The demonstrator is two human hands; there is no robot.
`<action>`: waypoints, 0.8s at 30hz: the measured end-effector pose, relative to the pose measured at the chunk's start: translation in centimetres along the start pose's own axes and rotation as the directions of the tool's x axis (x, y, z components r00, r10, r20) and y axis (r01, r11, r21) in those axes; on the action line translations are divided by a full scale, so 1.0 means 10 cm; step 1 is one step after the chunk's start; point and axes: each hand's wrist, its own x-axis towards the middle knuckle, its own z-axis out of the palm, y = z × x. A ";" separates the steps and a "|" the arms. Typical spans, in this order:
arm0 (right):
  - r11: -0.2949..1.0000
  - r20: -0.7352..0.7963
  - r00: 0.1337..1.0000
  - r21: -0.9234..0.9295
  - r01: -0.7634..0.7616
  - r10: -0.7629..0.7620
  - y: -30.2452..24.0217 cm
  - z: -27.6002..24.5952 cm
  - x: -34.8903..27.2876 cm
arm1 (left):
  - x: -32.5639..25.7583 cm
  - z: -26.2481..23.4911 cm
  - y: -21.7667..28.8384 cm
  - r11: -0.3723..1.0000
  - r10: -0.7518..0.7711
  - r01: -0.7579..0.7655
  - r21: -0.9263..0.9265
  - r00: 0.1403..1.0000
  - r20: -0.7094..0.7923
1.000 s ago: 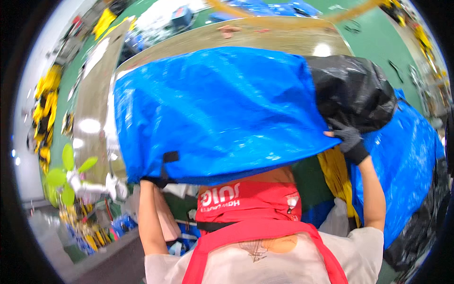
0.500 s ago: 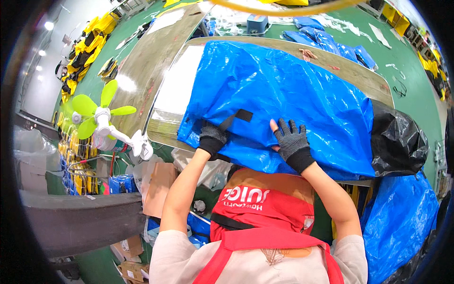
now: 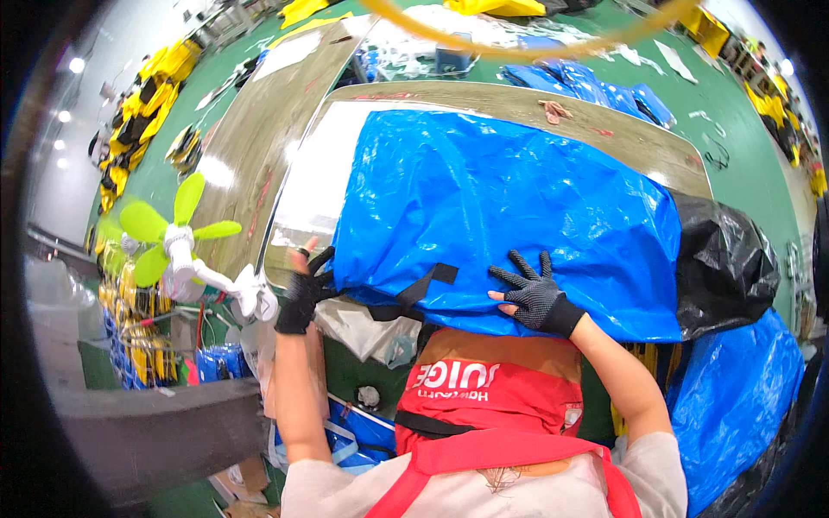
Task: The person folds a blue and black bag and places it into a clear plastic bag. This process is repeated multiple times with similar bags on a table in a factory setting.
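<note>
A large blue plastic bag (image 3: pixel 509 190) lies spread over the table in front of me, its black end (image 3: pixel 725 263) hanging toward the right edge. On its near side a black strap (image 3: pixel 423 289) is attached, with a square tab at the upper end. My right hand (image 3: pixel 534 292), in a black dotted glove with bare fingertips, rests with fingers spread on the near part of the bag. My left hand (image 3: pixel 306 289), gloved alike, is at the bag's left edge, fingers apart; whether it touches the edge is hard to tell.
A small fan (image 3: pixel 177 233) with green blades is clamped at the table's left. A wooden tabletop (image 3: pixel 250 129) runs off to the far left. Reddish cords (image 3: pixel 554 110) lie beyond the bag. More blue sheeting (image 3: pixel 734 397) hangs at right; blue pieces (image 3: pixel 596 86) lie on the floor behind.
My left hand has moved left, off the strap and to the bag's edge. The bag's far edge has come nearer and its surface is flatter. My right hand stays on the bag.
</note>
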 end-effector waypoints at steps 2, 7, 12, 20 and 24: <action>0.998 0.011 0.998 0.006 0.055 -0.055 -0.01 0.00 0.10 | -0.16 0.23 -0.14 0.436 0.481 -0.449 0.780 0.849 0.220; 0.998 -0.064 0.996 -0.008 0.057 -0.058 -0.04 -0.08 0.01 | -0.07 -0.47 -0.30 0.400 0.433 -0.119 0.909 0.898 -0.073; 0.999 0.018 0.999 0.004 0.035 -0.035 -0.03 -0.06 0.01 | 0.25 -0.35 -0.17 0.017 0.592 -0.108 0.994 0.802 0.077; 0.954 -0.028 0.955 0.027 0.298 -0.297 0.02 -0.33 -0.10 | 0.74 4.44 -0.48 -0.328 0.358 -0.917 0.227 0.102 0.928; 0.880 0.200 0.977 0.449 -0.156 0.071 0.87 -1.89 -1.10 | 1.13 4.36 -1.15 -0.310 0.242 -0.867 0.389 0.324 0.915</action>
